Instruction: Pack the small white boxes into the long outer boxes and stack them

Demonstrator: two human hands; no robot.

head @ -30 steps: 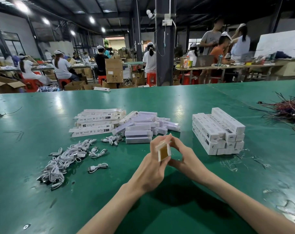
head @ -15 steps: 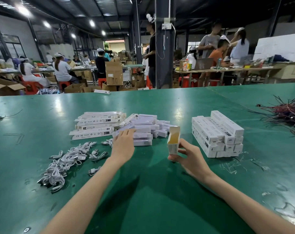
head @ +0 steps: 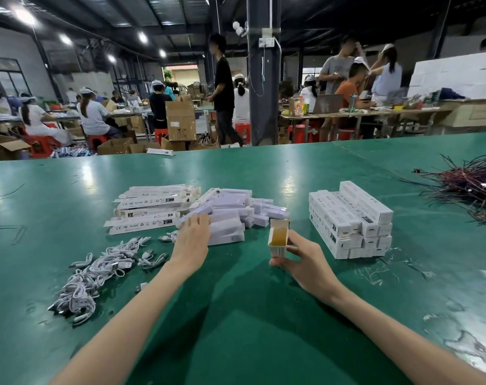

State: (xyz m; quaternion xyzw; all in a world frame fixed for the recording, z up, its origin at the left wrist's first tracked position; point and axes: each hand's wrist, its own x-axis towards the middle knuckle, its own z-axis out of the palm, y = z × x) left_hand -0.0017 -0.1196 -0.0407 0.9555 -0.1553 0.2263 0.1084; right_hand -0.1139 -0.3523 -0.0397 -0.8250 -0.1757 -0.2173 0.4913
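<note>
My right hand (head: 303, 258) grips a long outer box (head: 278, 237) that stands upright on the green table (head: 236, 315), its top end open and its inside yellowish. My left hand (head: 193, 235) lies on the near edge of a loose pile of small white boxes (head: 230, 215), fingers on one of them; whether it grips it I cannot tell. Left of that pile lie flat unfolded outer boxes (head: 150, 209). To the right stands a neat stack of packed long boxes (head: 350, 220).
A heap of white cables (head: 97, 273) lies at the left front. A tangle of dark wires (head: 469, 187) covers the far right. Beyond the table's far edge are a dark pillar (head: 264, 70), cardboard cartons and several seated and standing people.
My left hand has let go of the outer box and reached forward-left onto the small-box pile. My right hand now holds the box alone, upright, with its open end up.
</note>
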